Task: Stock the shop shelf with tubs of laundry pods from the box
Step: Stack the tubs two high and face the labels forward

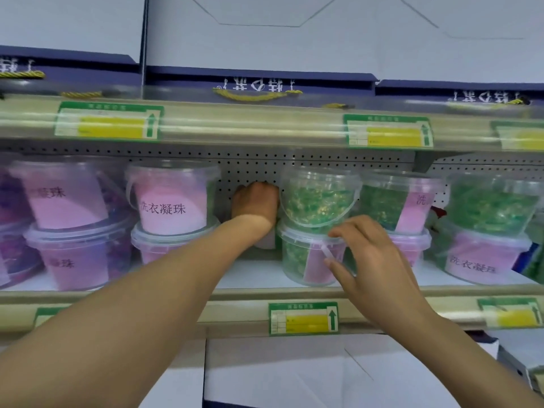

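Observation:
Clear tubs of laundry pods stand stacked two high on the shelf (250, 275). My left hand (255, 201) reaches deep into the gap between a purple tub with a pink label (173, 201) and the upper green tub (319, 198). Its fingers curl out of sight near the pegboard back. A white object (266, 242) shows just under its wrist. My right hand (369, 257) is at the shelf front with fingers spread, fingertips touching the lid rim and white handle of the lower green tub (297, 260). No box is in view.
More purple tubs (73, 251) fill the left, and more green tubs (488, 207) the right. The shelf above (250, 125) hangs low and carries dark blue and white cartons (259, 81). A price tag (303, 318) sits on the front rail, with white cartons (279, 369) below.

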A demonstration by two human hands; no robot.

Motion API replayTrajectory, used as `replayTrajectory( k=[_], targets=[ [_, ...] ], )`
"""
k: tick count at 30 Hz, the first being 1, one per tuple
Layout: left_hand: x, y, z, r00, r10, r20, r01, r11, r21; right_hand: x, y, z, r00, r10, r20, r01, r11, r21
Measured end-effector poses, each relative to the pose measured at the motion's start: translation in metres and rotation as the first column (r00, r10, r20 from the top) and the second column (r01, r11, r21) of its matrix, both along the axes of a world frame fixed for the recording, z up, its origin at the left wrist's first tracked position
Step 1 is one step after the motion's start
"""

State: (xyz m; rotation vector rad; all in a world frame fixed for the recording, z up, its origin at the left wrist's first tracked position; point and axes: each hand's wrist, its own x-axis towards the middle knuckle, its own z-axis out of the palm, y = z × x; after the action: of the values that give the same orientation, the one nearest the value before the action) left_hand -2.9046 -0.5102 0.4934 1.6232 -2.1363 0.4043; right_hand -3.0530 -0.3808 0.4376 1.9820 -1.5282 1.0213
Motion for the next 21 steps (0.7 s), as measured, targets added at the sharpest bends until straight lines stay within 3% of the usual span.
replayTrajectory(
  k=[4, 7, 10, 21],
  targets=[
    [0.013, 0.005, 0.008, 0.999, -0.050, 0.010, 0.047, 0.982, 0.183, 0.001, 0.000, 0.001, 1.000, -0.003, 0.008, 0.003, 1.000, 0.000],
    [0.023, 0.007, 0.010, 0.981, 0.005, 0.196, -0.037, 0.986, 0.160, 0.002, -0.001, 0.001, 1.000, -0.004, 0.014, 0.004, 1.000, -0.008],
    [0.026, 0.006, 0.009, 0.964, 0.037, 0.263, -0.071, 0.990, 0.119, 0.003, -0.003, -0.001, 1.000, -0.007, 0.025, 0.007, 1.000, -0.014],
    [0.022, 0.000, 0.014, 0.994, 0.029, 0.104, -0.034, 0.998, 0.053, 0.008, -0.009, -0.006, 0.998, -0.030, 0.063, 0.035, 0.997, -0.074]
  ],
)
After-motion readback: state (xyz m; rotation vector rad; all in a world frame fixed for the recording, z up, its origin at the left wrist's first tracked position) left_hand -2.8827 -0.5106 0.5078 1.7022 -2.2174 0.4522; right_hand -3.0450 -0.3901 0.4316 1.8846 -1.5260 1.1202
